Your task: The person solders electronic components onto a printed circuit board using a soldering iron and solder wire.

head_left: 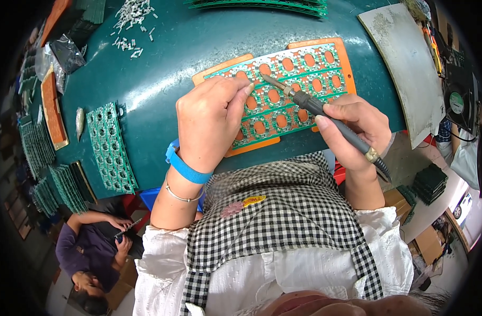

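A green circuit board panel (325, 72) with rows of round cutouts lies in an orange fixture (348, 63) in front of me. My right hand (357, 124) grips a dark-handled soldering iron (308, 102) like a pen, slanting up and left. Its tip reaches the panel's upper row, just right of my left fingertips. My left hand (209, 110) hovers over the panel's left part, thumb and forefinger pinched together. Whatever sits in that pinch is too small or hidden to make out. The left hand covers some of the panel's left end.
Loose small metal parts (131, 16) lie at the far left, with stacked green boards (262, 5) at the far edge. Left stand another board panel (112, 150) and an orange fixture (51, 108). A grey sheet (407, 73) covers the right side. A person (91, 247) sits lower left.
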Action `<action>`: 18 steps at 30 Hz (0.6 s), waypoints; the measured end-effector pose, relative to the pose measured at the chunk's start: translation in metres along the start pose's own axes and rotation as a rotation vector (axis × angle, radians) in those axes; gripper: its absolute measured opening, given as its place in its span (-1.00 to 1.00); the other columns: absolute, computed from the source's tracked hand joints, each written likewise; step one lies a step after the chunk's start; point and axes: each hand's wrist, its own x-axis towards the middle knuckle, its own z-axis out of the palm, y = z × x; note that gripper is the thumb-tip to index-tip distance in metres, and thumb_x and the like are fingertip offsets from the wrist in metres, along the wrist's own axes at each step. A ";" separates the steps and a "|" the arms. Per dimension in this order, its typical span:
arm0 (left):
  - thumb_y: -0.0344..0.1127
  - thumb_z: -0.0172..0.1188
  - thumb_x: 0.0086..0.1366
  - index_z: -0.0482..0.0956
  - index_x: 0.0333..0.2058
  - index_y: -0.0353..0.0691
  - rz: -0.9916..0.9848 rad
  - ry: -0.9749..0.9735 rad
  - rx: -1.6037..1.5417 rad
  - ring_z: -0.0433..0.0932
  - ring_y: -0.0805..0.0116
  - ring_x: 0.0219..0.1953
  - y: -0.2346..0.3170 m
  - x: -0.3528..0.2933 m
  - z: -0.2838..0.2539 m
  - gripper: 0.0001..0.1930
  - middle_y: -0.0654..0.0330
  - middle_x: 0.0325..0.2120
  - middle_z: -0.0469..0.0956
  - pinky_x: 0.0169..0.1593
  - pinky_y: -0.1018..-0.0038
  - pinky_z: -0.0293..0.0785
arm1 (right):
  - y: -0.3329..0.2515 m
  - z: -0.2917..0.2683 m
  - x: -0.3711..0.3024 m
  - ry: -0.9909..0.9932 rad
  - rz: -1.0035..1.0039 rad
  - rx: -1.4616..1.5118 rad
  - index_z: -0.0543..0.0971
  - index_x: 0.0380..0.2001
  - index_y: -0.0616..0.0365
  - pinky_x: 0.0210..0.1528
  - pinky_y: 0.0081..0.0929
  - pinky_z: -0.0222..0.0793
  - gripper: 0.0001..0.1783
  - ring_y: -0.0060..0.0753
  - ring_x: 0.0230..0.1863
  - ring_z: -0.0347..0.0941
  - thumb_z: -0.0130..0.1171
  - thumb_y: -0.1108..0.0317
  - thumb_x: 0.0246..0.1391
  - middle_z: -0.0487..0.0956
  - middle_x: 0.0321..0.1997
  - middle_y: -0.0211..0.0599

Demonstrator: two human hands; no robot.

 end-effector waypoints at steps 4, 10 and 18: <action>-0.47 0.36 0.07 0.65 -0.42 -0.24 0.023 -0.026 -0.014 0.60 0.19 -0.53 -0.001 0.000 -0.001 -0.92 0.12 -0.54 0.61 -0.45 0.41 0.52 | 0.002 0.000 0.001 -0.030 -0.084 -0.019 0.59 -0.50 0.33 -0.51 -0.58 0.47 -0.81 -0.37 -0.55 0.60 0.43 0.57 -0.22 0.62 -0.55 -0.10; -0.52 0.33 0.10 0.63 -0.43 -0.26 -0.023 -0.029 -0.081 0.58 0.31 -0.56 0.008 -0.002 -0.010 -0.93 0.16 -0.57 0.58 -0.46 0.48 0.48 | 0.003 -0.005 -0.003 0.073 -0.007 0.038 0.59 -0.44 0.32 -0.53 -0.63 0.43 -0.82 -0.45 -0.52 0.59 0.41 0.56 -0.14 0.63 -0.50 -0.12; -0.53 0.34 0.12 0.61 -0.41 -0.28 -0.091 0.052 -0.114 0.45 0.46 -0.64 0.018 0.004 -0.014 -0.92 0.19 -0.59 0.55 -0.52 0.54 0.39 | 0.009 -0.018 0.001 0.157 0.001 0.134 0.57 -0.44 0.37 -0.55 -0.69 0.22 -0.85 -0.58 -0.54 0.45 0.35 0.64 -0.14 0.59 -0.51 -0.20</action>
